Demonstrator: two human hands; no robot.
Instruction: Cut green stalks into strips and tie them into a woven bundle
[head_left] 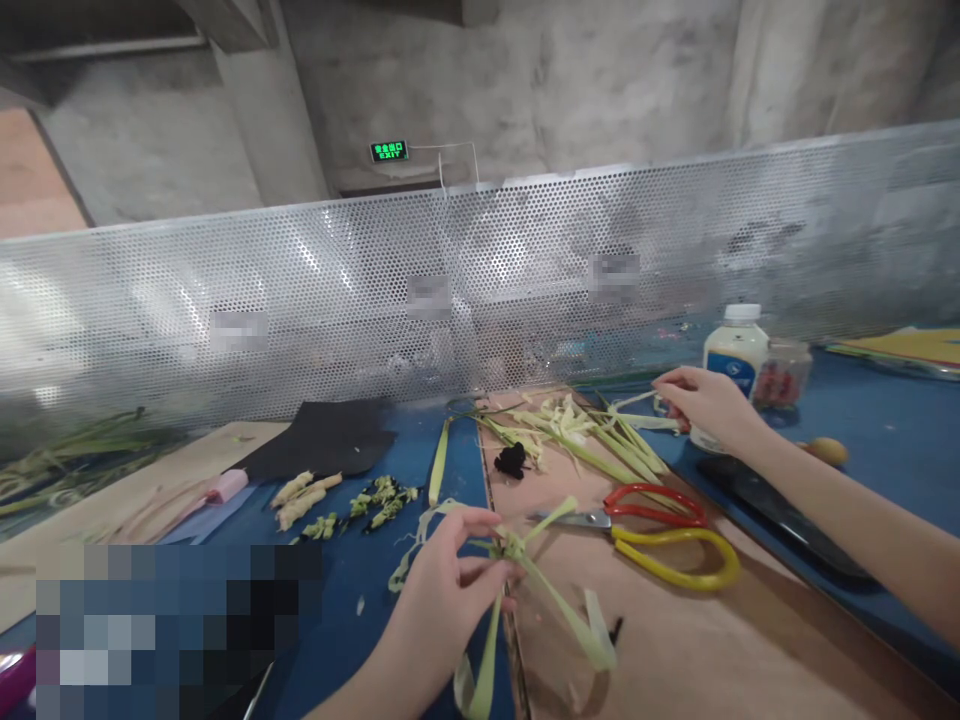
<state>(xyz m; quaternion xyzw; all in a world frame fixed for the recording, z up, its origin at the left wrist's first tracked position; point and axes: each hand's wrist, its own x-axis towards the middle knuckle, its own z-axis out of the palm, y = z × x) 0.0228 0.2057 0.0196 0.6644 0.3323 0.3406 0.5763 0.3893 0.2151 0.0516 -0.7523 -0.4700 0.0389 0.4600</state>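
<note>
My left hand is closed in a pinch on a knotted bundle of pale green leaf strips. Loose ends of the bundle spread up, right and down from the knot. Farther back on the right, my right hand has its fingertips together on a thin whitish strip, beside the white-capped bottle. Between the hands lie scissors with one red and one yellow handle loop, resting on the brown board. A pile of pale green strips sits behind them.
A black crumpled piece lies near the strips. Small green woven pieces, beige ones and a black sheet are to the left. On the right are a dark phone-like slab and a jar. A perforated metal screen stands behind.
</note>
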